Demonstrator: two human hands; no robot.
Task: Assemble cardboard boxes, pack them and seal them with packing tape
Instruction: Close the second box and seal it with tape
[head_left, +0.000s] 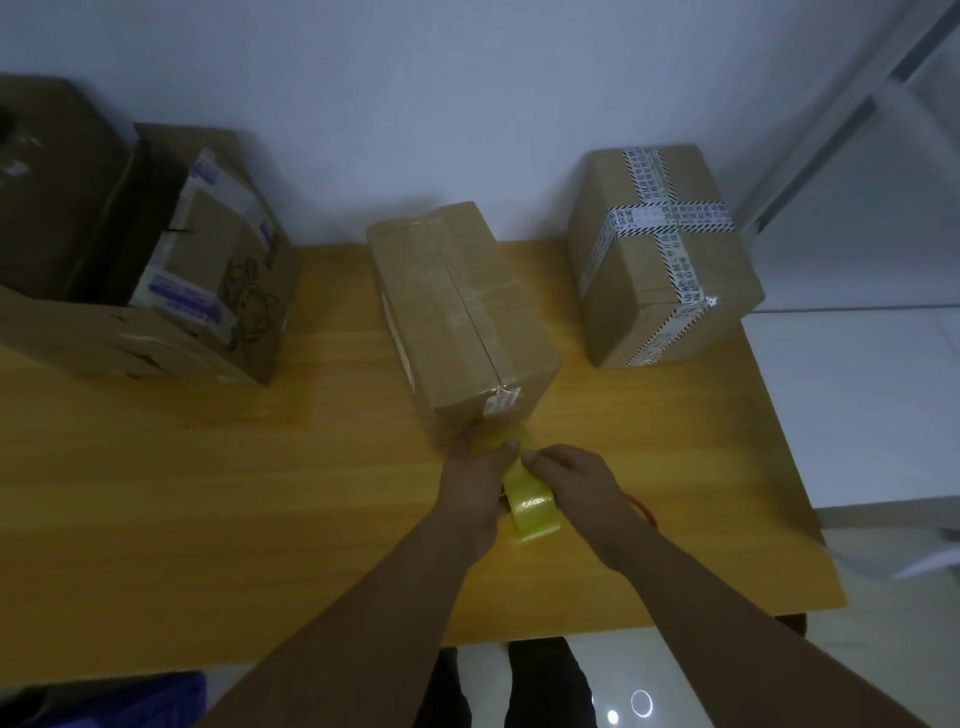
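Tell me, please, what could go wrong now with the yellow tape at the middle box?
1. The left hand and the right hand pinch the yellow tape close together, so the loose strip may fold and stick to itself.
2. The middle box lies askew on the table, so the strip may go on crooked or wrinkled.
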